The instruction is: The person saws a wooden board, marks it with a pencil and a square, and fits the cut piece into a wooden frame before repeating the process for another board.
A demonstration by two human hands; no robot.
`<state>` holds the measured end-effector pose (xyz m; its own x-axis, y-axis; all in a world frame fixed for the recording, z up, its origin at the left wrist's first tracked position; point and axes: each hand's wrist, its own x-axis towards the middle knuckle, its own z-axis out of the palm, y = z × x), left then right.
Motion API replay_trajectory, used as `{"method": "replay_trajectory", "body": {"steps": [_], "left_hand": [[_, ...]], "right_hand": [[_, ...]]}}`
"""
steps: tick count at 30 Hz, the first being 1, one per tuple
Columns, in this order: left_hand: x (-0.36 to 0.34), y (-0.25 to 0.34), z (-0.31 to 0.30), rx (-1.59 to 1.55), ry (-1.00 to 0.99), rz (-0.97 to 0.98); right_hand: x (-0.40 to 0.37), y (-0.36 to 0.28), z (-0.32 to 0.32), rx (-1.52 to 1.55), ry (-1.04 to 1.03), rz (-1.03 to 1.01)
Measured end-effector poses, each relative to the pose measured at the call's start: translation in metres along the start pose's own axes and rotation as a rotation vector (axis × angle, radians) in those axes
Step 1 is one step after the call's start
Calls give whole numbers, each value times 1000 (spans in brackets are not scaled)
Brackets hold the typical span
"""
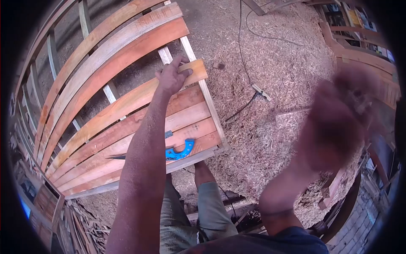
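Observation:
My left hand (172, 79) grips a wooden slat (135, 95) near its right end, with the fingers over its far edge. The slat lies across a wooden frame (212, 108), with a gap between it and the fitted slats beyond. Out to the right, my right hand (338, 114) is raised above the shavings and smeared by motion. Whether it holds anything is not visible. A handsaw with a blue handle (185, 150) rests on the nearer boards (198, 129), close to my left forearm, which hides part of the blade.
Wood shavings (262, 139) cover the ground. A dark cable (241, 51) runs across them to a pale connector block (260, 92). A small wood offcut (218, 65) lies beyond the frame. More timber framing (368, 57) stands at the right, and scrap strips (82, 226) lie at lower left.

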<state>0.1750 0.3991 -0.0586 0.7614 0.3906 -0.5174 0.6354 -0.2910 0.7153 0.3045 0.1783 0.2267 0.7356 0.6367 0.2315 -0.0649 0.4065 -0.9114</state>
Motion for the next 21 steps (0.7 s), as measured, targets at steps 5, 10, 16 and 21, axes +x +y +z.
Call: {"method": "replay_trajectory", "body": {"steps": [5, 10, 16, 21], "left_hand": [[0, -9, 7, -68, 36, 63], [-4, 4, 1, -29, 72, 29], [-2, 4, 0, -15, 57, 0], [-5, 7, -2, -26, 40, -20]], "right_hand": [[15, -139, -5, -65, -325, -245], [13, -143, -18, -232, -287, -248], [-16, 0, -29, -669, 10, 289], [-69, 153, -40, -651, -106, 544]]}}
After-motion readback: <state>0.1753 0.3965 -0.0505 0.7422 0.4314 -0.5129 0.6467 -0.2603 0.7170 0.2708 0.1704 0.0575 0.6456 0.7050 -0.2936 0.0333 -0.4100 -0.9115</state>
